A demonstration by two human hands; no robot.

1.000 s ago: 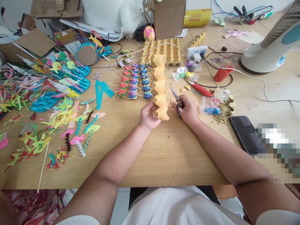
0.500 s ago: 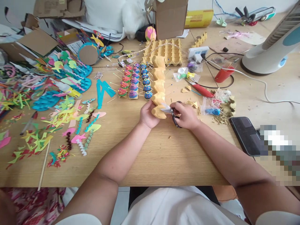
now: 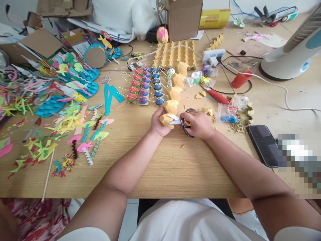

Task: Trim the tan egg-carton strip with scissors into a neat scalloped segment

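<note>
My left hand (image 3: 159, 124) is closed around the near end of an egg carton strip (image 3: 173, 93), a tan row of several cups that slants away from me. In my right hand (image 3: 198, 124) is a pair of black-handled scissors (image 3: 188, 133), their blades parted around the edge of the nearest cup. Just beyond stand rows of painted egg carton cups, red (image 3: 132, 89), purple (image 3: 143, 92) and blue (image 3: 157, 86), with pins stuck in them. A white dotted row (image 3: 171, 72) shows partly behind the strip.
An uncut egg tray (image 3: 175, 55) lies at the back. Paper scraps and fish cutouts (image 3: 84, 146) spread on the left. To the right are carton offcuts (image 3: 207, 111), a red cup (image 3: 241, 79), a phone (image 3: 262, 144), cables and a fan base (image 3: 278, 68).
The strip's far end has swung right, uncovering the white dotted row. Its near end has shifted slightly left, and the scissor blades have opened wider at the nearest cup.
</note>
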